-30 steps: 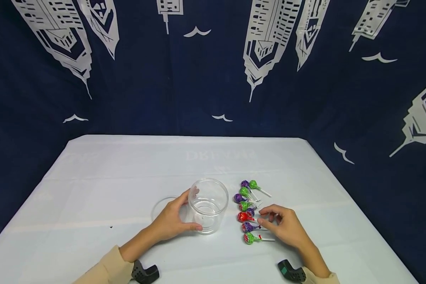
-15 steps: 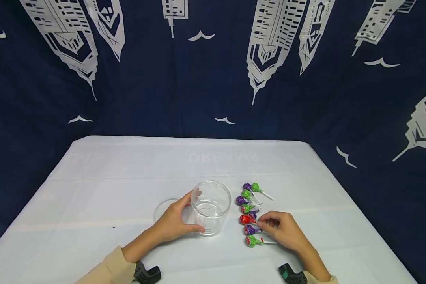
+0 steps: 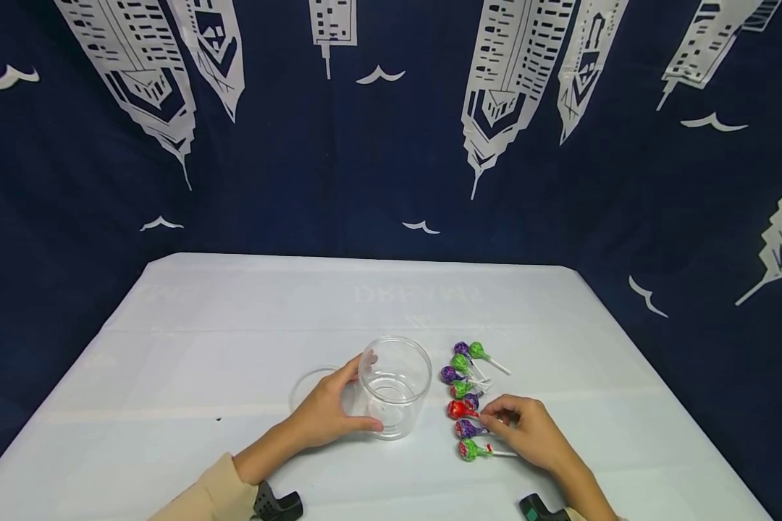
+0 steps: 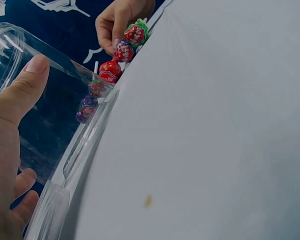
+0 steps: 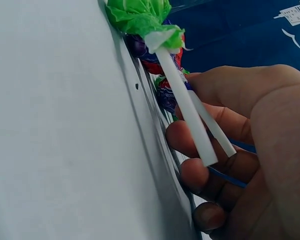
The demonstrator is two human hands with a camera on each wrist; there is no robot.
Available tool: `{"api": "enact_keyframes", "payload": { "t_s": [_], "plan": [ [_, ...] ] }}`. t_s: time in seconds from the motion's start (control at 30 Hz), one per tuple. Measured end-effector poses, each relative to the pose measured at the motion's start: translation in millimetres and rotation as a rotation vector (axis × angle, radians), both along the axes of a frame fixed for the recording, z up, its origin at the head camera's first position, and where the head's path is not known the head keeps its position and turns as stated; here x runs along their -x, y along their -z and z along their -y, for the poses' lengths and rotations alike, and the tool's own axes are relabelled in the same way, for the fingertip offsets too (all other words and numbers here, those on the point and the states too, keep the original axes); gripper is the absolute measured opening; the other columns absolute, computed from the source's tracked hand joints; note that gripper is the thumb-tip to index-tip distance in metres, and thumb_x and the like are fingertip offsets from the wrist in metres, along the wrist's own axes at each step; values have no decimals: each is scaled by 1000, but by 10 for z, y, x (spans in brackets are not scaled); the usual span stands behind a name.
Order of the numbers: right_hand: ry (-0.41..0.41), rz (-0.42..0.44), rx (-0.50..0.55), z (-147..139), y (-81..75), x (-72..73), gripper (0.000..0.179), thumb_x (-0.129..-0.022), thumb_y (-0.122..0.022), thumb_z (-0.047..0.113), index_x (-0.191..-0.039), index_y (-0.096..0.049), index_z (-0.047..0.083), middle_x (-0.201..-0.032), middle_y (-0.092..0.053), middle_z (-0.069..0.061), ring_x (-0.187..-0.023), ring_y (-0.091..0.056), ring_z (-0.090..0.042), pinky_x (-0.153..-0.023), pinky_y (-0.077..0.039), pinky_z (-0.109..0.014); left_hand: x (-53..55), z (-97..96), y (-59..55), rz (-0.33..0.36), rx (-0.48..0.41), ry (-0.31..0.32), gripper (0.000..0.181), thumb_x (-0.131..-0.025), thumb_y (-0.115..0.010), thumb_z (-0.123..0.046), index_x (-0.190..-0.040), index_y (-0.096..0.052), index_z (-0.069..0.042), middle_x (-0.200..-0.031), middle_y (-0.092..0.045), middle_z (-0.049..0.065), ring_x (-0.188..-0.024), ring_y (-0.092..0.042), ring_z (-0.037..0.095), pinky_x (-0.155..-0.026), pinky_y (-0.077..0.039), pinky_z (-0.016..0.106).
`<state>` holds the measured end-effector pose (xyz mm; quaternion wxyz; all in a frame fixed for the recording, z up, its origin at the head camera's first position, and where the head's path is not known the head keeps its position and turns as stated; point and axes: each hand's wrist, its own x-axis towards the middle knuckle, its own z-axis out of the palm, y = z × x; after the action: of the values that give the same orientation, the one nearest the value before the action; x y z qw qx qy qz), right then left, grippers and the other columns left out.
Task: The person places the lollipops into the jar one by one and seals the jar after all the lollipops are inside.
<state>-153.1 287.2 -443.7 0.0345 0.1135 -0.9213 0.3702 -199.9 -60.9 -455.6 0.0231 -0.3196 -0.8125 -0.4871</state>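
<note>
My left hand (image 3: 326, 414) grips a clear plastic jar (image 3: 397, 420) that stands upright on the table, thumb in front and fingers around the far side. In the left wrist view the thumb lies across the jar's wall (image 4: 50, 120). To the right of the jar, several wrapped lollipops form a column, sticks pointing right. My right hand (image 3: 528, 430) pinches the red lollipop (image 3: 461, 409) at its stick side, thumb against forefinger. Nearer the front lie a purple lollipop (image 3: 467, 429) and a green lollipop (image 3: 471, 450). In the right wrist view, white sticks (image 5: 187, 107) partly cover the fingertips.
A clear round lid (image 3: 297, 383) lies partly behind the left hand. More green and purple lollipops (image 3: 460, 363) lie farther back, some overlapping. A white cloth covers the table (image 3: 189, 347). Behind it hangs a dark blue printed cloth (image 3: 267, 181).
My right thumb and forefinger have come together at the red lollipop's stick. My left hand keeps its hold on the jar. The head view has shifted slightly.
</note>
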Motion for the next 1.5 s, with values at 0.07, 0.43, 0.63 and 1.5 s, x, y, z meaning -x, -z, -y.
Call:
{"api": "enact_keyframes", "payload": {
  "t_s": [0.07,0.43,0.63,1.5],
  "plan": [
    [-1,3,-2,1,6,1,5,-86,-78,14,-84,-73,11,-70,-59,10,-64,-47,-5,-55,-41,-22,-7,2,1,3,-2,-5,107,-68,-91,-39,-153,-34,-8,-143,-53,8,-123,-56,26,-106,-41,50],
    [-3,-12,-2,5,24,6,7,-85,-78,12,-81,-72,13,-71,-59,10,-64,-47,-5,-56,-42,-22,-19,14,-1,-13,6,-7,105,-70,-89,-42,-153,-34,-11,-144,-53,7,-122,-57,25,-105,-42,48],
    [-4,-67,42,26,30,-12,11,-83,-79,8,-79,-72,15,-70,-59,12,-62,-46,-5,-54,-40,-22,-8,17,5,-7,11,-9,106,-69,-90,-43,-153,-34,-10,-139,-57,7,-120,-57,21,-107,-41,48],
    [11,-184,133,64,-55,-63,13,-82,-79,3,-77,-74,14,-67,-58,11,-56,-43,-5,-46,-35,-22,-7,22,-26,-1,47,-14,106,-70,-89,-41,-154,-32,-12,-141,-55,6,-120,-57,24,-104,-43,48]
  ]
}}
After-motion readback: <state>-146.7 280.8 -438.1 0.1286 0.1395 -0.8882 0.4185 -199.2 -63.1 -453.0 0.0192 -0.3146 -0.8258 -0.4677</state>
